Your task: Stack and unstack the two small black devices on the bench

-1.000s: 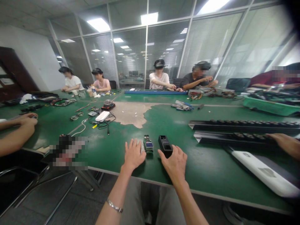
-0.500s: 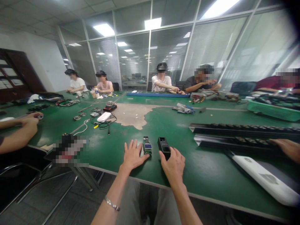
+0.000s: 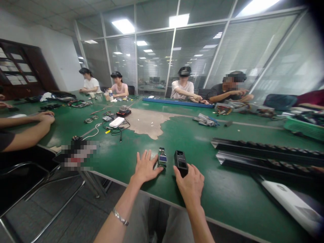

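"Two bare hands, palms down, at the near edge of a green tabletop (image 3: 121, 153). Left hand (image 3: 146, 168)?"

"Spread, fingers fanned forward. Thumb reaches to the near end of a narrow green circuit board with a small blue screen (image 3: 162, 158). Contact there: can't tell. Silver bracelet (image 3: 120, 216) on that wrist."

"Right hand (image 3: 191, 182)?"

"Curved, thumb and fingers apart, straddling the near end of a black rectangular plastic case with cut-out openings (image 3: 180, 160). Whether they press on it, can't tell."

"Position of both pieces?"

"On the table between the hands, side by side, bare green surface between them. Board on the left, screen up; case on the right, openings up."

"Surroundings, right side?"

"Two long black rails with silvery ends, (image 3: 258, 146) (image 3: 263, 160) roughly parallel. Long white casing (image 3: 291, 202) nearer the edge. Green plastic basket (image 3: 303, 128), loaded, farther off."

"Left and ahead?"

"White rectangular device (image 3: 116, 122) among dark cables. Grey work gloves (image 3: 206, 120) beyond the case. Long blue bar (image 3: 178, 102) along the far side, a person in a white shirt (image 3: 182, 88) behind it, hands at its right end."
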The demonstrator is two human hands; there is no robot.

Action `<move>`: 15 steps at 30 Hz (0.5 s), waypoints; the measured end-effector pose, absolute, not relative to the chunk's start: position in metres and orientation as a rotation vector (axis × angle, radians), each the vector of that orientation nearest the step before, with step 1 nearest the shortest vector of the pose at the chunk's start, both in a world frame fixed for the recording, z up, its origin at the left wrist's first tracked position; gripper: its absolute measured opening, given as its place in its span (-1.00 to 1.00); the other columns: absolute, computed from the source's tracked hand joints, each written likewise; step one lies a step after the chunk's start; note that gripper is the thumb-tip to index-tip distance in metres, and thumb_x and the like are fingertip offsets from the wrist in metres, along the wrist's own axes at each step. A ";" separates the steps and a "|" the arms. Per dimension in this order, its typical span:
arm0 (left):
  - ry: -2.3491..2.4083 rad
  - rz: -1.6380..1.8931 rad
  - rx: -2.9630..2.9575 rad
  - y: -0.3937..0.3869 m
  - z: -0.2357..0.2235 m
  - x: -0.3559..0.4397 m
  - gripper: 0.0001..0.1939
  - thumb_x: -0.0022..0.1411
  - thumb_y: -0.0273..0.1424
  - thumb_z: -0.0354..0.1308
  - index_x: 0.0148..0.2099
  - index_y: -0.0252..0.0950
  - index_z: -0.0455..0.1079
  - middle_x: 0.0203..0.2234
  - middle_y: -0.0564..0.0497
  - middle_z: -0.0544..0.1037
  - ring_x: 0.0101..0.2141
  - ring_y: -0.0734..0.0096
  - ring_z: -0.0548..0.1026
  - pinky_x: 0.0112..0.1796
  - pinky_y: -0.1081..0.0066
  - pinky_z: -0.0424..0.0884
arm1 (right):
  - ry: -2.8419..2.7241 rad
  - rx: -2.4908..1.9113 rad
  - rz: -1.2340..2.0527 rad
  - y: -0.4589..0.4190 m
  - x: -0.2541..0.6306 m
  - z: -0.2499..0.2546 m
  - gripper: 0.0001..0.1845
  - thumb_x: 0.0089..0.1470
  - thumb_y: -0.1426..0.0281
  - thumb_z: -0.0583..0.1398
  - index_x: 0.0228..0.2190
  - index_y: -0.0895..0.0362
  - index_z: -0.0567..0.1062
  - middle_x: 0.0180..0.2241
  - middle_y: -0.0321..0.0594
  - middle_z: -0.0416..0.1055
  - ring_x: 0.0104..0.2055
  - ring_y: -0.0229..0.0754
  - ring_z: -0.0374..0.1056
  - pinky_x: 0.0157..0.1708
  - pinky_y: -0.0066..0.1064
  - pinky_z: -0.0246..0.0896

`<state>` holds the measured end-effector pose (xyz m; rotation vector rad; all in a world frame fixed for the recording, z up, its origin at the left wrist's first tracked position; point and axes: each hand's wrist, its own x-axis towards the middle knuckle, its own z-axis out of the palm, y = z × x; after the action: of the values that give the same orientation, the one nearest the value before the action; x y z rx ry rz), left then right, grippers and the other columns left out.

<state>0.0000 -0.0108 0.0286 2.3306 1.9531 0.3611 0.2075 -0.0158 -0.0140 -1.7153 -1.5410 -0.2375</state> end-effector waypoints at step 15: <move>1.908 0.443 2.351 -0.009 0.023 -0.009 -0.16 0.17 0.11 -0.03 0.38 -0.21 0.02 0.36 -0.14 0.04 0.34 -0.09 -0.08 0.25 -0.19 -0.34 | -1.451 -1.603 -0.188 -0.013 0.196 0.006 -0.34 0.09 -0.11 0.08 -0.22 0.26 0.53 -0.08 0.19 0.44 0.05 0.14 0.28 0.08 -0.07 0.07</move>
<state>-0.0090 -0.0095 0.0226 2.3512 1.9080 0.4434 0.1960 -0.0133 0.0063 -1.6033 -1.4507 -0.1879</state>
